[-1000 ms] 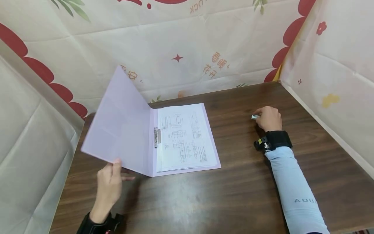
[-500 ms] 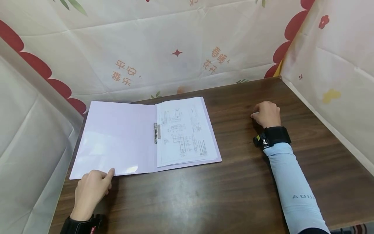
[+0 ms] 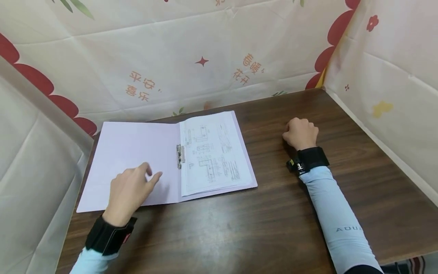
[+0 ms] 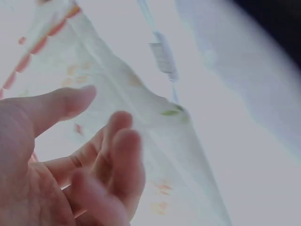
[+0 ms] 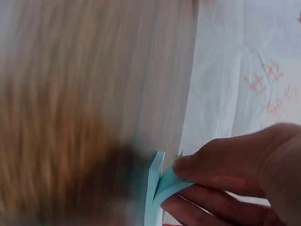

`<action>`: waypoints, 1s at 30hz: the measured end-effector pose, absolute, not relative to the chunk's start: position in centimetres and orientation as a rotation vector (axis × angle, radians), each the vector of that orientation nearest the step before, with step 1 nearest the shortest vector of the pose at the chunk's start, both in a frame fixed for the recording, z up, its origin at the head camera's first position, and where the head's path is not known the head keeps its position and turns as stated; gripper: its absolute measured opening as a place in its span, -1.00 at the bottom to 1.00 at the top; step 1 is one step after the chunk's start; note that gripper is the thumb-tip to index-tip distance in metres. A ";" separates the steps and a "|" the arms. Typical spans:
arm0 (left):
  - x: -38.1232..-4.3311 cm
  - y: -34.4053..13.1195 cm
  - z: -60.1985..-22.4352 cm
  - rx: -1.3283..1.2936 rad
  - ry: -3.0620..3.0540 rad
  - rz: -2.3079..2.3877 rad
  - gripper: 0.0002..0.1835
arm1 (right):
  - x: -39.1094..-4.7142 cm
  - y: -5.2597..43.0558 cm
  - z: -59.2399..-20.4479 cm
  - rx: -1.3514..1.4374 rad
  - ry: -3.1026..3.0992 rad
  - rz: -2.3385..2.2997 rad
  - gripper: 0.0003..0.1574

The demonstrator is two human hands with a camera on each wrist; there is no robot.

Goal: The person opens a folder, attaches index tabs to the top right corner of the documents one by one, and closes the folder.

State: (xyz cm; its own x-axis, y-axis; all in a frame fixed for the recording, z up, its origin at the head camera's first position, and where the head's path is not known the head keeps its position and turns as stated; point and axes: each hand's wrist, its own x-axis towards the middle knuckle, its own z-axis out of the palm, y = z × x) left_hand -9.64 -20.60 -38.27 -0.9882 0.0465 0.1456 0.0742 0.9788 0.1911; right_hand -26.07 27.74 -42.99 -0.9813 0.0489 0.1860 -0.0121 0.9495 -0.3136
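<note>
A lilac folder (image 3: 137, 146) lies spread flat on the table, its metal clip (image 3: 179, 156) along the spine. Sheets with technical line drawings (image 3: 213, 156) lie on its right side. Above the left cover hovers my left hand (image 3: 131, 190), fingers loosely bent around nothing. Farther right, over the wooden table, my right hand (image 3: 302, 134) pinches a small teal piece (image 5: 171, 182) between thumb and fingers. In the right wrist view it shows a straight flat plate and a curved flap; its exact kind is unclear. From the head view the hand hides it.
The brown wooden table (image 3: 219, 232) reaches back to a printed cloth wall (image 3: 191, 83). More pale cloth hangs along the left side (image 3: 34, 182) and the right side (image 3: 397, 125).
The raised left cover has come down flat. My left hand has let go of its edge and moved up and right over it. My right hand keeps the teal piece and shifts slightly.
</note>
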 end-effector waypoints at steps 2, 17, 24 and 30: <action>-10.8 -19.0 -37.5 -0.166 -2.953 -0.289 -0.61 | -25.8 27.3 -42.9 -0.019 -2.904 0.513 -0.84; -17.2 -2.4 -35.2 -0.744 -3.075 -0.224 -0.47 | -25.3 25.5 -41.9 -0.149 -2.992 1.020 -0.75; -20.7 3.0 -37.8 -0.950 -3.137 -0.101 -0.36 | -25.8 26.7 -42.1 -0.194 -3.073 1.284 -0.56; -22.4 5.7 -39.8 -1.136 -3.099 0.001 -0.32 | -25.8 27.0 -42.5 -0.247 -3.024 1.535 -0.58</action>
State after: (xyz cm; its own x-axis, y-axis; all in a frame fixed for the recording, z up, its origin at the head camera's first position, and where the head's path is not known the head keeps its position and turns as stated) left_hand -22.36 5.70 -39.78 -0.7520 0.6421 -0.1491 0.6422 0.7647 0.0542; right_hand -25.79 26.96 -42.49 -0.9563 0.0117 -0.2920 0.2426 0.5887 -0.7711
